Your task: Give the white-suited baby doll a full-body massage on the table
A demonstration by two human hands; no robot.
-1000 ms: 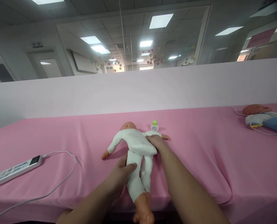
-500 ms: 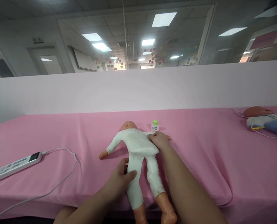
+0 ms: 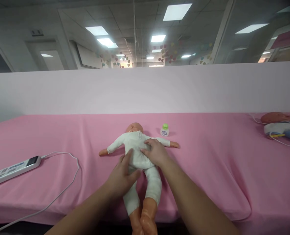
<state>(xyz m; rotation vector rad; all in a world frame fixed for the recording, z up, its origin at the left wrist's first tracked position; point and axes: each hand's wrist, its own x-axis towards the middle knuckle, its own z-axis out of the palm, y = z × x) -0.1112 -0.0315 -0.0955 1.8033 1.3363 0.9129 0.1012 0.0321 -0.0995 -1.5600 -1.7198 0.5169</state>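
Note:
A baby doll (image 3: 137, 153) in a white top and leggings lies stretched out, its head away from me and its arms out to both sides. Its bare orange-brown feet lie close together at the near edge. On the right of its torso rests my right hand (image 3: 157, 152), fingers extended and thumb apart. My left hand (image 3: 122, 176) lies at the doll's left-side waist and hip, open, with thumb and fingers spread; part of the hip is hidden under it. Beyond the doll's right-hand arm stands a small clear bottle (image 3: 164, 132) with a green cap.
Pink cloth (image 3: 203, 163) covers the table. At left lies a white power strip (image 3: 14, 170) with a white cable (image 3: 69, 186) running to the near edge. Another doll (image 3: 277, 118) in white and blue, with tubing, lies at far right. A white partition (image 3: 145, 89) borders the back.
The doll's legs have swung left and come together. My right hand has moved left from its arm onto its torso. My left hand has shifted up from the thigh to the waist.

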